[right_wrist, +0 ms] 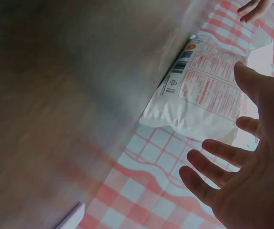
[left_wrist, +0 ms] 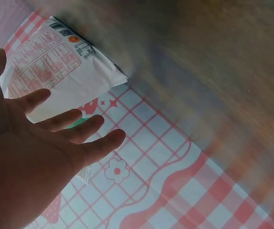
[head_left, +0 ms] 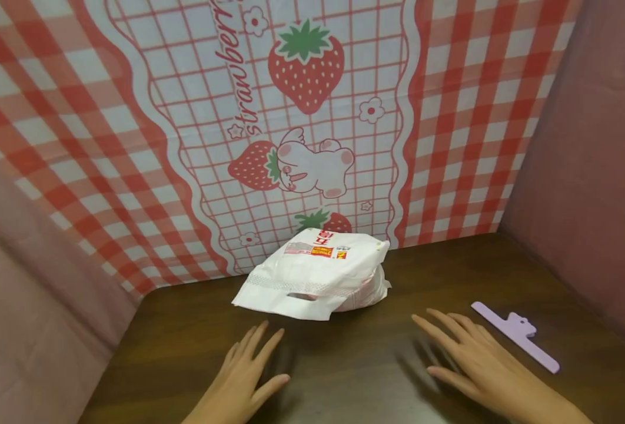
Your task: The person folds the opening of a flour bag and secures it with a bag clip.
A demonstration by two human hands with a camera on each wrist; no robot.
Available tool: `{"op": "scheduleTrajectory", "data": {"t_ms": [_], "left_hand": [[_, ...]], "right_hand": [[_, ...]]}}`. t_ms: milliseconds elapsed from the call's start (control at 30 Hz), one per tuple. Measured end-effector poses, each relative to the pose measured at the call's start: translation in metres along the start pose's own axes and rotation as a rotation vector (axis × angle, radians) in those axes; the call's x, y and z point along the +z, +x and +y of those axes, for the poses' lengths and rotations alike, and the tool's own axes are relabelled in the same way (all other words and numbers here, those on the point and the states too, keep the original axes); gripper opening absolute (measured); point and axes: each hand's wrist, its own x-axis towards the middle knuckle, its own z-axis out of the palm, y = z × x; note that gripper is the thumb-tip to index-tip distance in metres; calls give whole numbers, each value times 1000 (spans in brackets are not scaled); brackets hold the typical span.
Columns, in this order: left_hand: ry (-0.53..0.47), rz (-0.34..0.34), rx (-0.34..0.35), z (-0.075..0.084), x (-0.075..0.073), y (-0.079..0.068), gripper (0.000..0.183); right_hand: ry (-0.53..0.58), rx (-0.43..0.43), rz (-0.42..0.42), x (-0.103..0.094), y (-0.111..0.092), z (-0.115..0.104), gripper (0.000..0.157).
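Note:
A white printed bag [head_left: 312,268] with a handle slot lies at the back of the table, its slotted edge flopped toward me. Red text and small labels mark its upper face; in the left wrist view the bag [left_wrist: 63,71] shows dense red print on another side. My left hand [head_left: 243,371], fingers spread, hovers in front of the bag's near left part without touching it. My right hand [head_left: 474,359] is also spread, off to the right of the bag and holding nothing. Just beyond it lies a lilac bag clip [head_left: 516,334], not touched. What the bag contains is hidden.
The dark brown wooden table [head_left: 355,365] ends at a red-and-white checked strawberry cloth [head_left: 461,118] hanging behind the bag. Pink drapes hang on the left [head_left: 32,282] and right [head_left: 588,165] sides.

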Motion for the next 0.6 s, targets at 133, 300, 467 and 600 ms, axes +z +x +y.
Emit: {"op": "scheduleTrajectory", "data": {"t_ms": [133,300,467,600], "left_hand": [[-11,-3,-13,-1,-1,8,66],[0,-17,9,-7,3,20,67],[1,1,48,-12,10,34,66],[-3,54,80,-16,15,45,68]], "right_hand": [[-12,-6,-14,7,11,0,77],[-36,-23,-30,14,24,1,75],[-36,-42,5,20,32,5,74],[-17,-40,-13,24,41,8,73]]}}
